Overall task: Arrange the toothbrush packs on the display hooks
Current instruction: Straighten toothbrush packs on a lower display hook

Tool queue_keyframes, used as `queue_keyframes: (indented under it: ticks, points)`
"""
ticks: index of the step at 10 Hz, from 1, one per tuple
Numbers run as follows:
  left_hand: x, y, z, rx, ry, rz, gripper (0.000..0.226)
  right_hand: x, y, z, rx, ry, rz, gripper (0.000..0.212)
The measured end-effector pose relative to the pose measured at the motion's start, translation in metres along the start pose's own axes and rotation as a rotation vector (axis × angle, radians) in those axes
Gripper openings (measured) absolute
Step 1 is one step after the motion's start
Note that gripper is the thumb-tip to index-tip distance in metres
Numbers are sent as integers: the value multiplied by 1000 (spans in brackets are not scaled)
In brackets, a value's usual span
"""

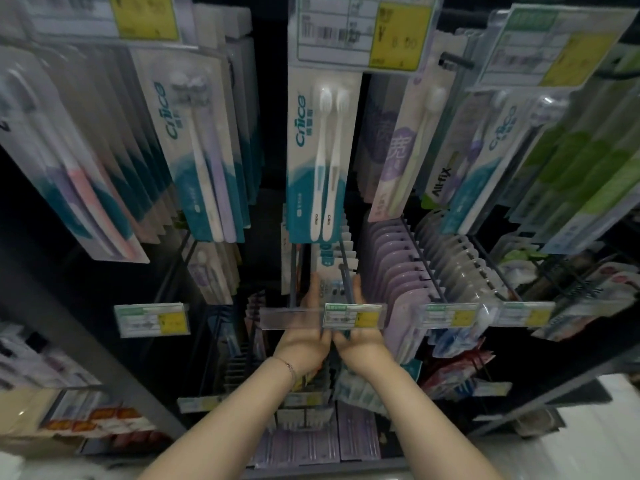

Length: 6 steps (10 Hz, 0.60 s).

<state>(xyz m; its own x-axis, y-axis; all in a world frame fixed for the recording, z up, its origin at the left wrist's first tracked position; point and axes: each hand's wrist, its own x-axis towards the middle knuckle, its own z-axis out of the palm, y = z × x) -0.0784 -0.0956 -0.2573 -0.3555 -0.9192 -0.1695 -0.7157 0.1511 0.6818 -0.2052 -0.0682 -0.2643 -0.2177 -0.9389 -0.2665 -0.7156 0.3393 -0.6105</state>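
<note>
Both my hands reach under a clear price-tag strip [353, 315] to one toothbrush pack [330, 289], white with teal print. My left hand [306, 336] grips its left edge and my right hand [362, 336] grips its right edge. The pack sits at the front of a grey display hook [346, 271] that carries several similar packs [341, 251] behind it. Whether the pack's hole is on the hook is hidden by the strip and my fingers. Above hangs a Cnice twin-brush pack [320, 157].
Rows of hanging packs fill the rack: teal Cnice packs [194, 150] at left, lilac packs [394, 268] and clear packs [457, 258] on hooks at right, green ones [581, 157] far right. Price labels [152, 318] stick out at hook ends. Lower hooks hold more packs [356, 441].
</note>
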Motion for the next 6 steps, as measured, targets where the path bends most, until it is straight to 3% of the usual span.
queue_keyframes:
  ticks: [1, 2, 3, 4, 6]
  points:
    - [4, -8, 3, -60, 117, 131, 64, -4, 0, -1, 149, 78, -146, 75]
    - [1, -15, 3, -221, 90, 51, 65, -11, 0, -2, 207, 162, -151, 83]
    - [3, -23, -1, -78, 124, -54, 25, -21, 1, -4, 26, 140, -80, 57]
    - [-2, -23, -10, 222, 165, 38, 18, -30, -3, -13, -162, 115, -70, 34]
    - [-16, -8, -14, 479, 117, 138, 33, -50, -4, -30, -323, 141, -265, 38]
